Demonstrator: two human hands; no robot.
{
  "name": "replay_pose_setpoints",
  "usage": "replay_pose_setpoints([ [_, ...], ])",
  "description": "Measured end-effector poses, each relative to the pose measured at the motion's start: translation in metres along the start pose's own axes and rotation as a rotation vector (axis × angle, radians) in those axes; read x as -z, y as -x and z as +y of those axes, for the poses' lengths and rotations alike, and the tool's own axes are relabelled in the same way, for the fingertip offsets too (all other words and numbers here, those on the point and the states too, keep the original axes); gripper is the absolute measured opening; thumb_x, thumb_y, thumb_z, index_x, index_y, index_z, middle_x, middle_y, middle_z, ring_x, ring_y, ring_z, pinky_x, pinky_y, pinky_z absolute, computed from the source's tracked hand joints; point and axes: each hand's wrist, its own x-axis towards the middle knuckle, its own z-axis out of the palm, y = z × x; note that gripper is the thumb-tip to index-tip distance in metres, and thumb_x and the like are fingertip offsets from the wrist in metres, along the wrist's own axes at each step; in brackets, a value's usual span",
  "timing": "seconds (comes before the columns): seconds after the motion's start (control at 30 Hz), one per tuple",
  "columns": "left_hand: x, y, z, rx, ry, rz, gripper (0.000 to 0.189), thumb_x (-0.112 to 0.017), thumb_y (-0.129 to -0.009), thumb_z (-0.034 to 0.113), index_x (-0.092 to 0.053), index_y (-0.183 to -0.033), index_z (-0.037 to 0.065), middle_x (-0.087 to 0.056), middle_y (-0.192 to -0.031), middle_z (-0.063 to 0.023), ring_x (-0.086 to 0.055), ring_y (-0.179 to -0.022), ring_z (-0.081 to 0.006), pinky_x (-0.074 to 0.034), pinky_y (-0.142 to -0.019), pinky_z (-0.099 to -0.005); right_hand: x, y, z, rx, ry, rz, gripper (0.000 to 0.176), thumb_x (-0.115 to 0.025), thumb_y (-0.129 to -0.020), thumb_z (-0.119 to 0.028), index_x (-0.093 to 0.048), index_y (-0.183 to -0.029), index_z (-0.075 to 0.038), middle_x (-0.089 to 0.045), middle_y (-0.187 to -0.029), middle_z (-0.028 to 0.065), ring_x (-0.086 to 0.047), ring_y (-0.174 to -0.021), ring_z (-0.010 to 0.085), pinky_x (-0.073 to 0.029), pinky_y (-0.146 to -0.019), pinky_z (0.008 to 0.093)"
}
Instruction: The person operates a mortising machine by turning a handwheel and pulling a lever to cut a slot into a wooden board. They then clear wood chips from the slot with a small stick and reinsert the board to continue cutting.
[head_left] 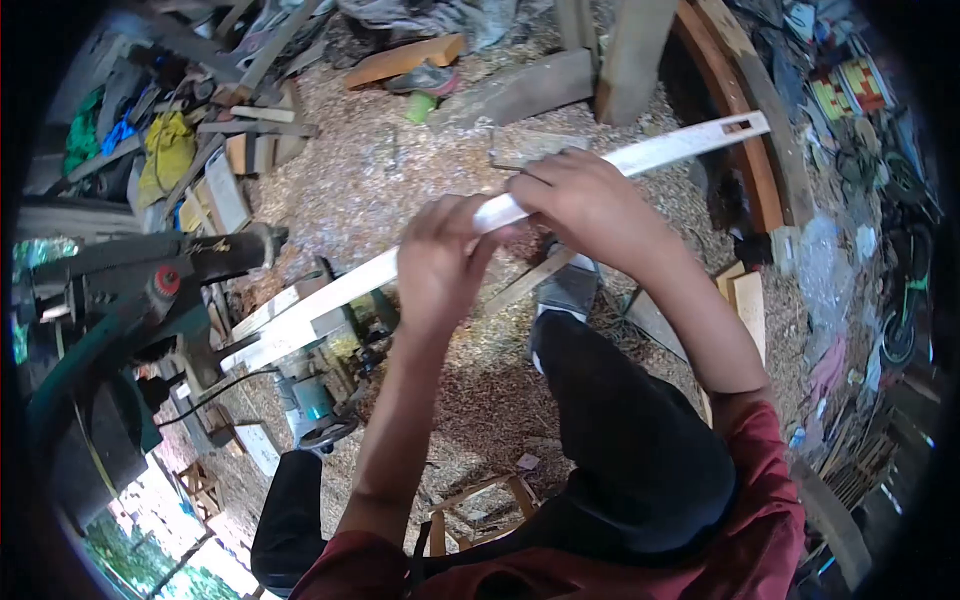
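Red sleeves (770, 500) and black trousers (630, 450) fill the bottom of the view, with a small wooden stool (487, 489) on the ground by the knee. Both bare forearms reach up from there. Left hand (435, 265) is curled closed round a long white wooden slat (660, 152); right hand (590, 205) clamps the same slat just beyond it, the two hands nearly touching. Held above the ground, the slat slants from lower left to upper right, with a slot cut near its far end. Beneath it sit a shoe (565, 290) and a power tool (315, 400) on a floor of wood shavings (400, 170). A green machine (100, 330) stands at the left. Farther off lie planks (520, 90), a yellow cloth (165, 155) and curved wooden pieces (755, 165)
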Motion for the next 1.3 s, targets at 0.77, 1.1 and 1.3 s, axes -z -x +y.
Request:
replay_pose_setpoints([
  [0.77,-0.103,-0.068,0.073,-0.096,0.014,0.004,0.035,-0.083,-0.091,0.032,-0.075,-0.112,0.004,-0.072,-0.102,-0.0130,-0.070,-0.091,-0.0374,-0.054,-0.081,-0.0472,0.073,0.088,0.110,-0.170,0.035,-0.037,0.027,-0.081,-0.082,-0.007,-0.071,-0.107,-0.010,-0.071,-0.098,0.0100,-0.069,-0.103,0.0351,-0.053,-0.095,0.0469],
  [1.1,-0.125,-0.077,0.080,-0.059,-0.027,-0.066,0.034,-0.083,-0.090,0.028,-0.073,-0.114,0.005,-0.071,-0.102,-0.0135,-0.069,-0.096,-0.0389,-0.054,-0.082,-0.0498,0.061,0.105,0.128,-0.207,-0.002,0.007,0.033,-0.081,-0.079,-0.004,-0.071,-0.111,-0.009,-0.072,-0.102,0.0124,-0.069,-0.102,0.0385,-0.053,-0.091,0.0496],
  [1.3,-0.074,-0.037,0.059,-0.068,0.219,0.090,0.039,-0.077,-0.091,0.011,-0.065,-0.128,0.003,-0.065,-0.124,-0.0166,-0.062,-0.118,-0.0404,-0.049,-0.101,-0.0512,0.055,0.082,0.082,-0.162,0.075,-0.016,0.064,-0.086,-0.075,-0.005,-0.066,-0.135,-0.010,-0.065,-0.134,0.0157,-0.060,-0.131,0.0396,-0.040,-0.122,0.0549],
])
